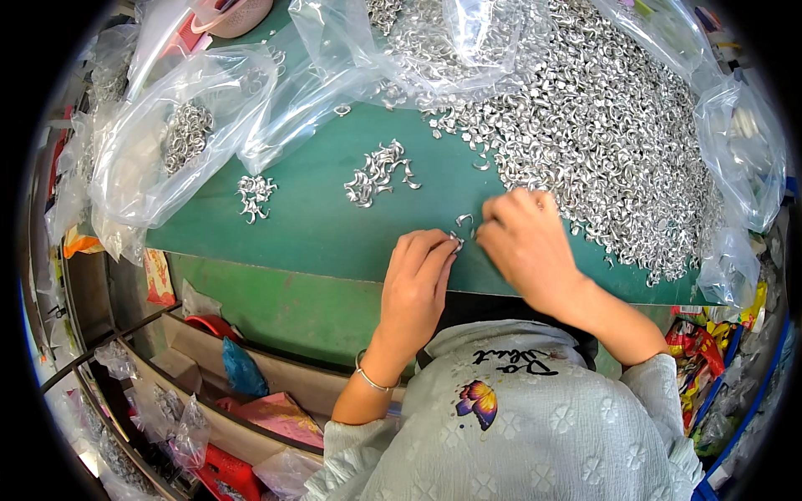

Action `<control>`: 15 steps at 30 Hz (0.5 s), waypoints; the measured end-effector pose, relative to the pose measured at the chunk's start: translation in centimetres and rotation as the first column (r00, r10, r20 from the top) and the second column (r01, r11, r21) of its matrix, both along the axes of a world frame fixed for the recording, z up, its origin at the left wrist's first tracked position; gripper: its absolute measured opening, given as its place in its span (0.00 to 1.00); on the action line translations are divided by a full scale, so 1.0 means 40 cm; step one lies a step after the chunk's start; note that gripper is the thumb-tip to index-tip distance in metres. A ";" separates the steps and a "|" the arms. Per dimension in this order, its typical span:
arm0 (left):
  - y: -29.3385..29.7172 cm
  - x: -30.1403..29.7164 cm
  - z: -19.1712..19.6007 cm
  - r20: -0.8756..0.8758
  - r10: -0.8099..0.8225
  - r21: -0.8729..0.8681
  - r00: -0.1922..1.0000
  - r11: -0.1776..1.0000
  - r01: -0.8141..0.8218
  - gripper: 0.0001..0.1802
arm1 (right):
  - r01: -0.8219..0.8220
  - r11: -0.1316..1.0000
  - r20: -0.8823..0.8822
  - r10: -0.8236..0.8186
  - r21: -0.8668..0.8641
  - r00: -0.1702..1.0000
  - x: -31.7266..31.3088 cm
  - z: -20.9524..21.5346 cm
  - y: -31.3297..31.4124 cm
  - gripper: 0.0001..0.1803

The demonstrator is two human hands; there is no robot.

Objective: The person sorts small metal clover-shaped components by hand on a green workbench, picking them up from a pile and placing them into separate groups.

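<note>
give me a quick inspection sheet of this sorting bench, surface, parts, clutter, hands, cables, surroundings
surface: green table top, bare in the middle, front edge near the person
job's things: big heap of small silver metal pieces at the right; two small sorted piles, middle pile and left pile; one loose piece between the hands
clutter: clear plastic bags, some holding more pieces, along the left, back and right edges
grippers: left hand pinches a small piece at its fingertips; right hand rests fingers-down at the heap's edge, whether it holds anything cannot be told
cables: nothing seen
surroundings: shelf with bags and red containers lower left; colourful packets at the right
</note>
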State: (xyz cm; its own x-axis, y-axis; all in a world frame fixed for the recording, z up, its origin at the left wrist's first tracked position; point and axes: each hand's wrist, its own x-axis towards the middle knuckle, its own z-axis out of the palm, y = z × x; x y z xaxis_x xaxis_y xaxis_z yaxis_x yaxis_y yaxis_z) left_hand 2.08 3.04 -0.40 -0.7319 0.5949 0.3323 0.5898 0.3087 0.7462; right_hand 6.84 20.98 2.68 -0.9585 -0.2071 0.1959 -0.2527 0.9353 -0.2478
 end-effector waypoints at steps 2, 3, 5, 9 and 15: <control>-0.003 0.001 -0.001 -0.011 -0.004 -0.002 1.000 1.000 0.004 0.18 | -0.070 0.994 0.058 0.074 -0.079 0.996 0.006 -0.002 -0.005 0.02; -0.004 0.003 0.000 -0.018 -0.007 -0.002 1.000 1.000 0.007 0.19 | -0.088 0.988 0.060 0.096 -0.126 0.994 0.001 -0.011 -0.001 0.03; -0.006 0.010 0.009 0.026 0.024 0.000 0.999 1.000 -0.024 0.20 | -0.093 0.969 0.036 0.104 -0.228 0.994 -0.012 -0.016 0.014 0.04; 0.016 0.021 0.032 -0.006 0.060 -0.063 0.998 0.996 -0.060 0.22 | -0.028 0.968 -0.008 0.027 -0.249 1.000 -0.042 0.004 0.029 0.07; 0.052 0.028 -0.001 -0.022 0.032 -0.118 0.999 0.992 -0.034 0.18 | 0.053 0.998 -0.093 -0.049 0.037 0.994 -0.079 -0.031 0.072 0.05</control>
